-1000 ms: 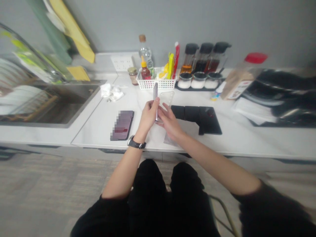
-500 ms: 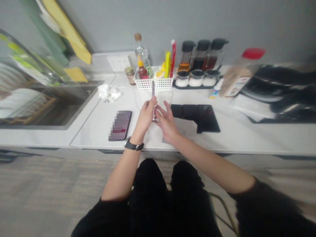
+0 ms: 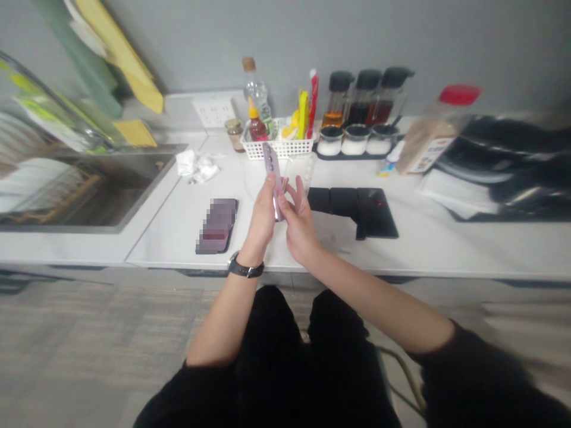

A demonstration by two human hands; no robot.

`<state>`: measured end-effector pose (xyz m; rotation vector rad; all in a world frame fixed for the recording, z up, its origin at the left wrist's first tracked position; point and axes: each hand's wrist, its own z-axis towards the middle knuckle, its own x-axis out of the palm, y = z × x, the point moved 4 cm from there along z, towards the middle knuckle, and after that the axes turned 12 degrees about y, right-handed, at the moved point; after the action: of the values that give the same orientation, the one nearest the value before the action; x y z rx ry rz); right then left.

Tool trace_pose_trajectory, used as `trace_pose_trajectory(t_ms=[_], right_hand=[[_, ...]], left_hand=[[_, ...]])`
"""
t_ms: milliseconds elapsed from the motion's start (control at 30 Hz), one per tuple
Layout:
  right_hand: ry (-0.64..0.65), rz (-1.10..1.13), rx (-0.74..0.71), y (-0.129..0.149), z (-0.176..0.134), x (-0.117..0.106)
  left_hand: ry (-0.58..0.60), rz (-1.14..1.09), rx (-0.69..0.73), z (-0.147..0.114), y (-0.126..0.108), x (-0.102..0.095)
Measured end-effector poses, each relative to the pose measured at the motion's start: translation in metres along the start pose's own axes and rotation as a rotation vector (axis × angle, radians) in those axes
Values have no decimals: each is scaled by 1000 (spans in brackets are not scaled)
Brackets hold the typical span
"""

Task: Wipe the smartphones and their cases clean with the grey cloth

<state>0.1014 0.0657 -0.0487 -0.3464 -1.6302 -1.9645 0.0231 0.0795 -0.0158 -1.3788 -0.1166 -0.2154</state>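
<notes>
My left hand (image 3: 261, 217) is closed around a light purple smartphone (image 3: 270, 163), held upright above the counter with its back and camera lenses turned partly toward me. Beside it, my right hand (image 3: 300, 223) grips a clear phone case (image 3: 308, 169) with its fingers, and its thumb presses against the phone's lower edge. The case is see-through and blurred, so its outline is faint. On the counter to the left lies another phone (image 3: 217, 226), partly pixelated. Several flat black phone-like slabs (image 3: 377, 214) lie side by side to the right, near a pale sheet (image 3: 332, 232).
Behind my hands stands a white basket (image 3: 279, 148) with bottles and packets. Right of it are seasoning jars (image 3: 355, 142) and a red-lidded container (image 3: 423, 139). Crumpled tissue (image 3: 196, 166) lies left, before the sink (image 3: 134, 202) with a dish rack.
The phone has turned from edge-on to showing its back and lenses, its top tilting left. My right thumb has come onto the phone, and the case has shifted slightly right.
</notes>
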Motion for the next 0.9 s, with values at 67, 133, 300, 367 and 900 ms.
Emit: trace_pose_trajectory(t_ms=[67, 133, 300, 367, 900], right_hand=[[1, 18, -14, -1, 1, -1], [2, 34, -19, -1, 2, -3], [-17, 35, 62, 3, -2, -10], [-28, 16, 103, 5, -3, -13], [-5, -237, 142, 10, 0, -24]], left_hand=[[-18, -34, -14, -1, -2, 0], [-18, -37, -28, -2, -5, -1], [-24, -20, -58, -2, -8, -6], [-52, -23, -73, -1, -6, -10], [-61, -16, -196, 0, 7, -31]])
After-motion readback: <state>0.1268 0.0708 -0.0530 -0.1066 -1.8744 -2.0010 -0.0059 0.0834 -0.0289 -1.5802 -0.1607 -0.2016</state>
